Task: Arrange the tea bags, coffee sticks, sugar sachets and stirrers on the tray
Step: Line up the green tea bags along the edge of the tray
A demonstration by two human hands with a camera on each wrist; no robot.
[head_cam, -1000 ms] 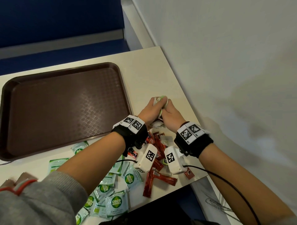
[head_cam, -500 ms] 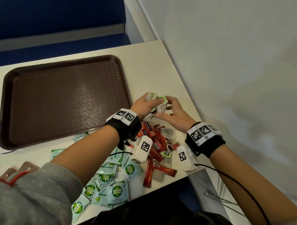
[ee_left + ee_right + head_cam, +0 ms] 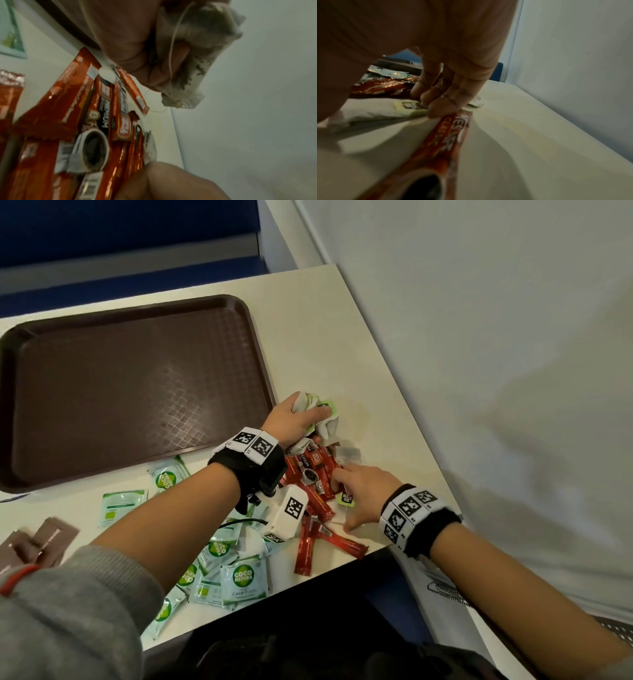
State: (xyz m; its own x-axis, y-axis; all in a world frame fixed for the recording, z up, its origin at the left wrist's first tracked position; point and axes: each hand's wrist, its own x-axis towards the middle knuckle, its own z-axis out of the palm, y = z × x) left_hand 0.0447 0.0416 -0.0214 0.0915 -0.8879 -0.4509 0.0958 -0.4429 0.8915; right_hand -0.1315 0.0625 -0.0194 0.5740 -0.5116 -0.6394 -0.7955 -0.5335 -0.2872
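Note:
My left hand (image 3: 294, 419) grips a bunch of white tea bags (image 3: 327, 422) with green tags, just right of the tray's near right corner; the left wrist view shows the tea bags (image 3: 197, 67) and a string hanging under the curled fingers. Nothing lies on the brown tray (image 3: 137, 392). My right hand (image 3: 359, 491) is spread low over the pile of red coffee sticks (image 3: 315, 474). Its fingertips (image 3: 436, 102) touch the green tag (image 3: 410, 106) of a loose tea bag (image 3: 368, 112) lying on the table. Green-and-white sugar sachets (image 3: 243, 580) lie near the front edge.
Brown stirrer packets (image 3: 41, 542) lie at the far left of the table. Another loose tea bag (image 3: 347, 455) sits beyond my right fingers. The white wall (image 3: 479, 371) runs along the table's right edge. One coffee stick (image 3: 447, 142) lies under my right wrist.
My right hand let go of the bunch and came back towards me, down onto the coffee stick pile. The left hand kept the tea bags and stayed near the tray's corner.

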